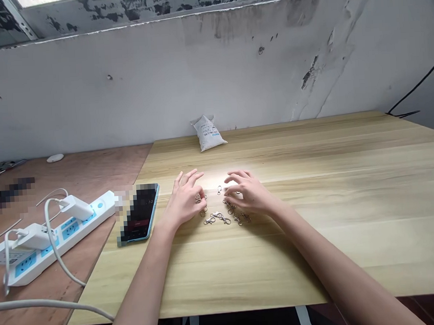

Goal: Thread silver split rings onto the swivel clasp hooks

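Roughly nine swivel clasps (216, 217), none clearly pinched

Two bare hands arch over the swivel clasps, both partly open, with fingers curved and slightly spread. The left hand (184, 201) sits just left of them, its fingertips at or on a split ring (197, 198). The right hand (250, 194) sits just right of them, its fingertips down among the nearest clasps. Neither hand shows a clear pinch, and the fingers hide some of the metal, so the count is approximate.

The swivel clasps lie in one loose, overlapping cluster on a light wood-grain tabletop (325, 185), with one standing slightly apart at the far end. Just left of them, beyond the left hand, lies one blue-edged smartphone (139, 212). Well beyond them, one white sack (208, 133) leans against a stained wall (160, 77). Far to their left, on a brown wooden desk (123, 161), lies one white power strip with blue sockets (68, 230), with two white chargers (76, 207) (34, 236) plugged into it.
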`<state>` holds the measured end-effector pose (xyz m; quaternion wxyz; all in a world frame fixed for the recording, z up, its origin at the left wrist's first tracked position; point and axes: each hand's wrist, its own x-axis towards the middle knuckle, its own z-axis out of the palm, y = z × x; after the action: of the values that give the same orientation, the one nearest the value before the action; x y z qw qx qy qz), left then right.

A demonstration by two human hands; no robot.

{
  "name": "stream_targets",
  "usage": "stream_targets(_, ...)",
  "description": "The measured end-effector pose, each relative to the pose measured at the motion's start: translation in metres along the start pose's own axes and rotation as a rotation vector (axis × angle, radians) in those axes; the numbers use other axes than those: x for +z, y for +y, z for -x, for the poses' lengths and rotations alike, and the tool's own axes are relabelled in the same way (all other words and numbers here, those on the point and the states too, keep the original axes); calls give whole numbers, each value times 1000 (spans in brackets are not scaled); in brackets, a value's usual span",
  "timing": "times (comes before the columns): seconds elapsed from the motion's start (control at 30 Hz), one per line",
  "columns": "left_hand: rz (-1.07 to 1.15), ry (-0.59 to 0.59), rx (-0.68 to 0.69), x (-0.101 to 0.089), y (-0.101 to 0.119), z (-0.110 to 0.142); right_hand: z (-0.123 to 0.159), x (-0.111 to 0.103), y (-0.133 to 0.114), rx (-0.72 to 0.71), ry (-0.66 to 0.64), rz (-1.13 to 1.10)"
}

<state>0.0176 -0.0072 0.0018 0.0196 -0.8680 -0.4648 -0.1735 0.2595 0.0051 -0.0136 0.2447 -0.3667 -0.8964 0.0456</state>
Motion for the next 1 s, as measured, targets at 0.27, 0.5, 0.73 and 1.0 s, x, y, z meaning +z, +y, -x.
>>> stream_targets(0.27, 72, 9, -39, 3, -2, -1, -5, 24, -9, 42, 6, 49)
stream_targets(0.5, 145, -8, -116, 19, 21, 10, -2, 31, -9, 48, -91, 97)
stream_targets(0.73, 129, 80, -253, 22, 12, 29, 14, 17, -23, 144, -68, 61)
stream_targets(1.0, 157, -8, -204, 43, 4, 15, 12, 48, -54, 238, -51, 125)
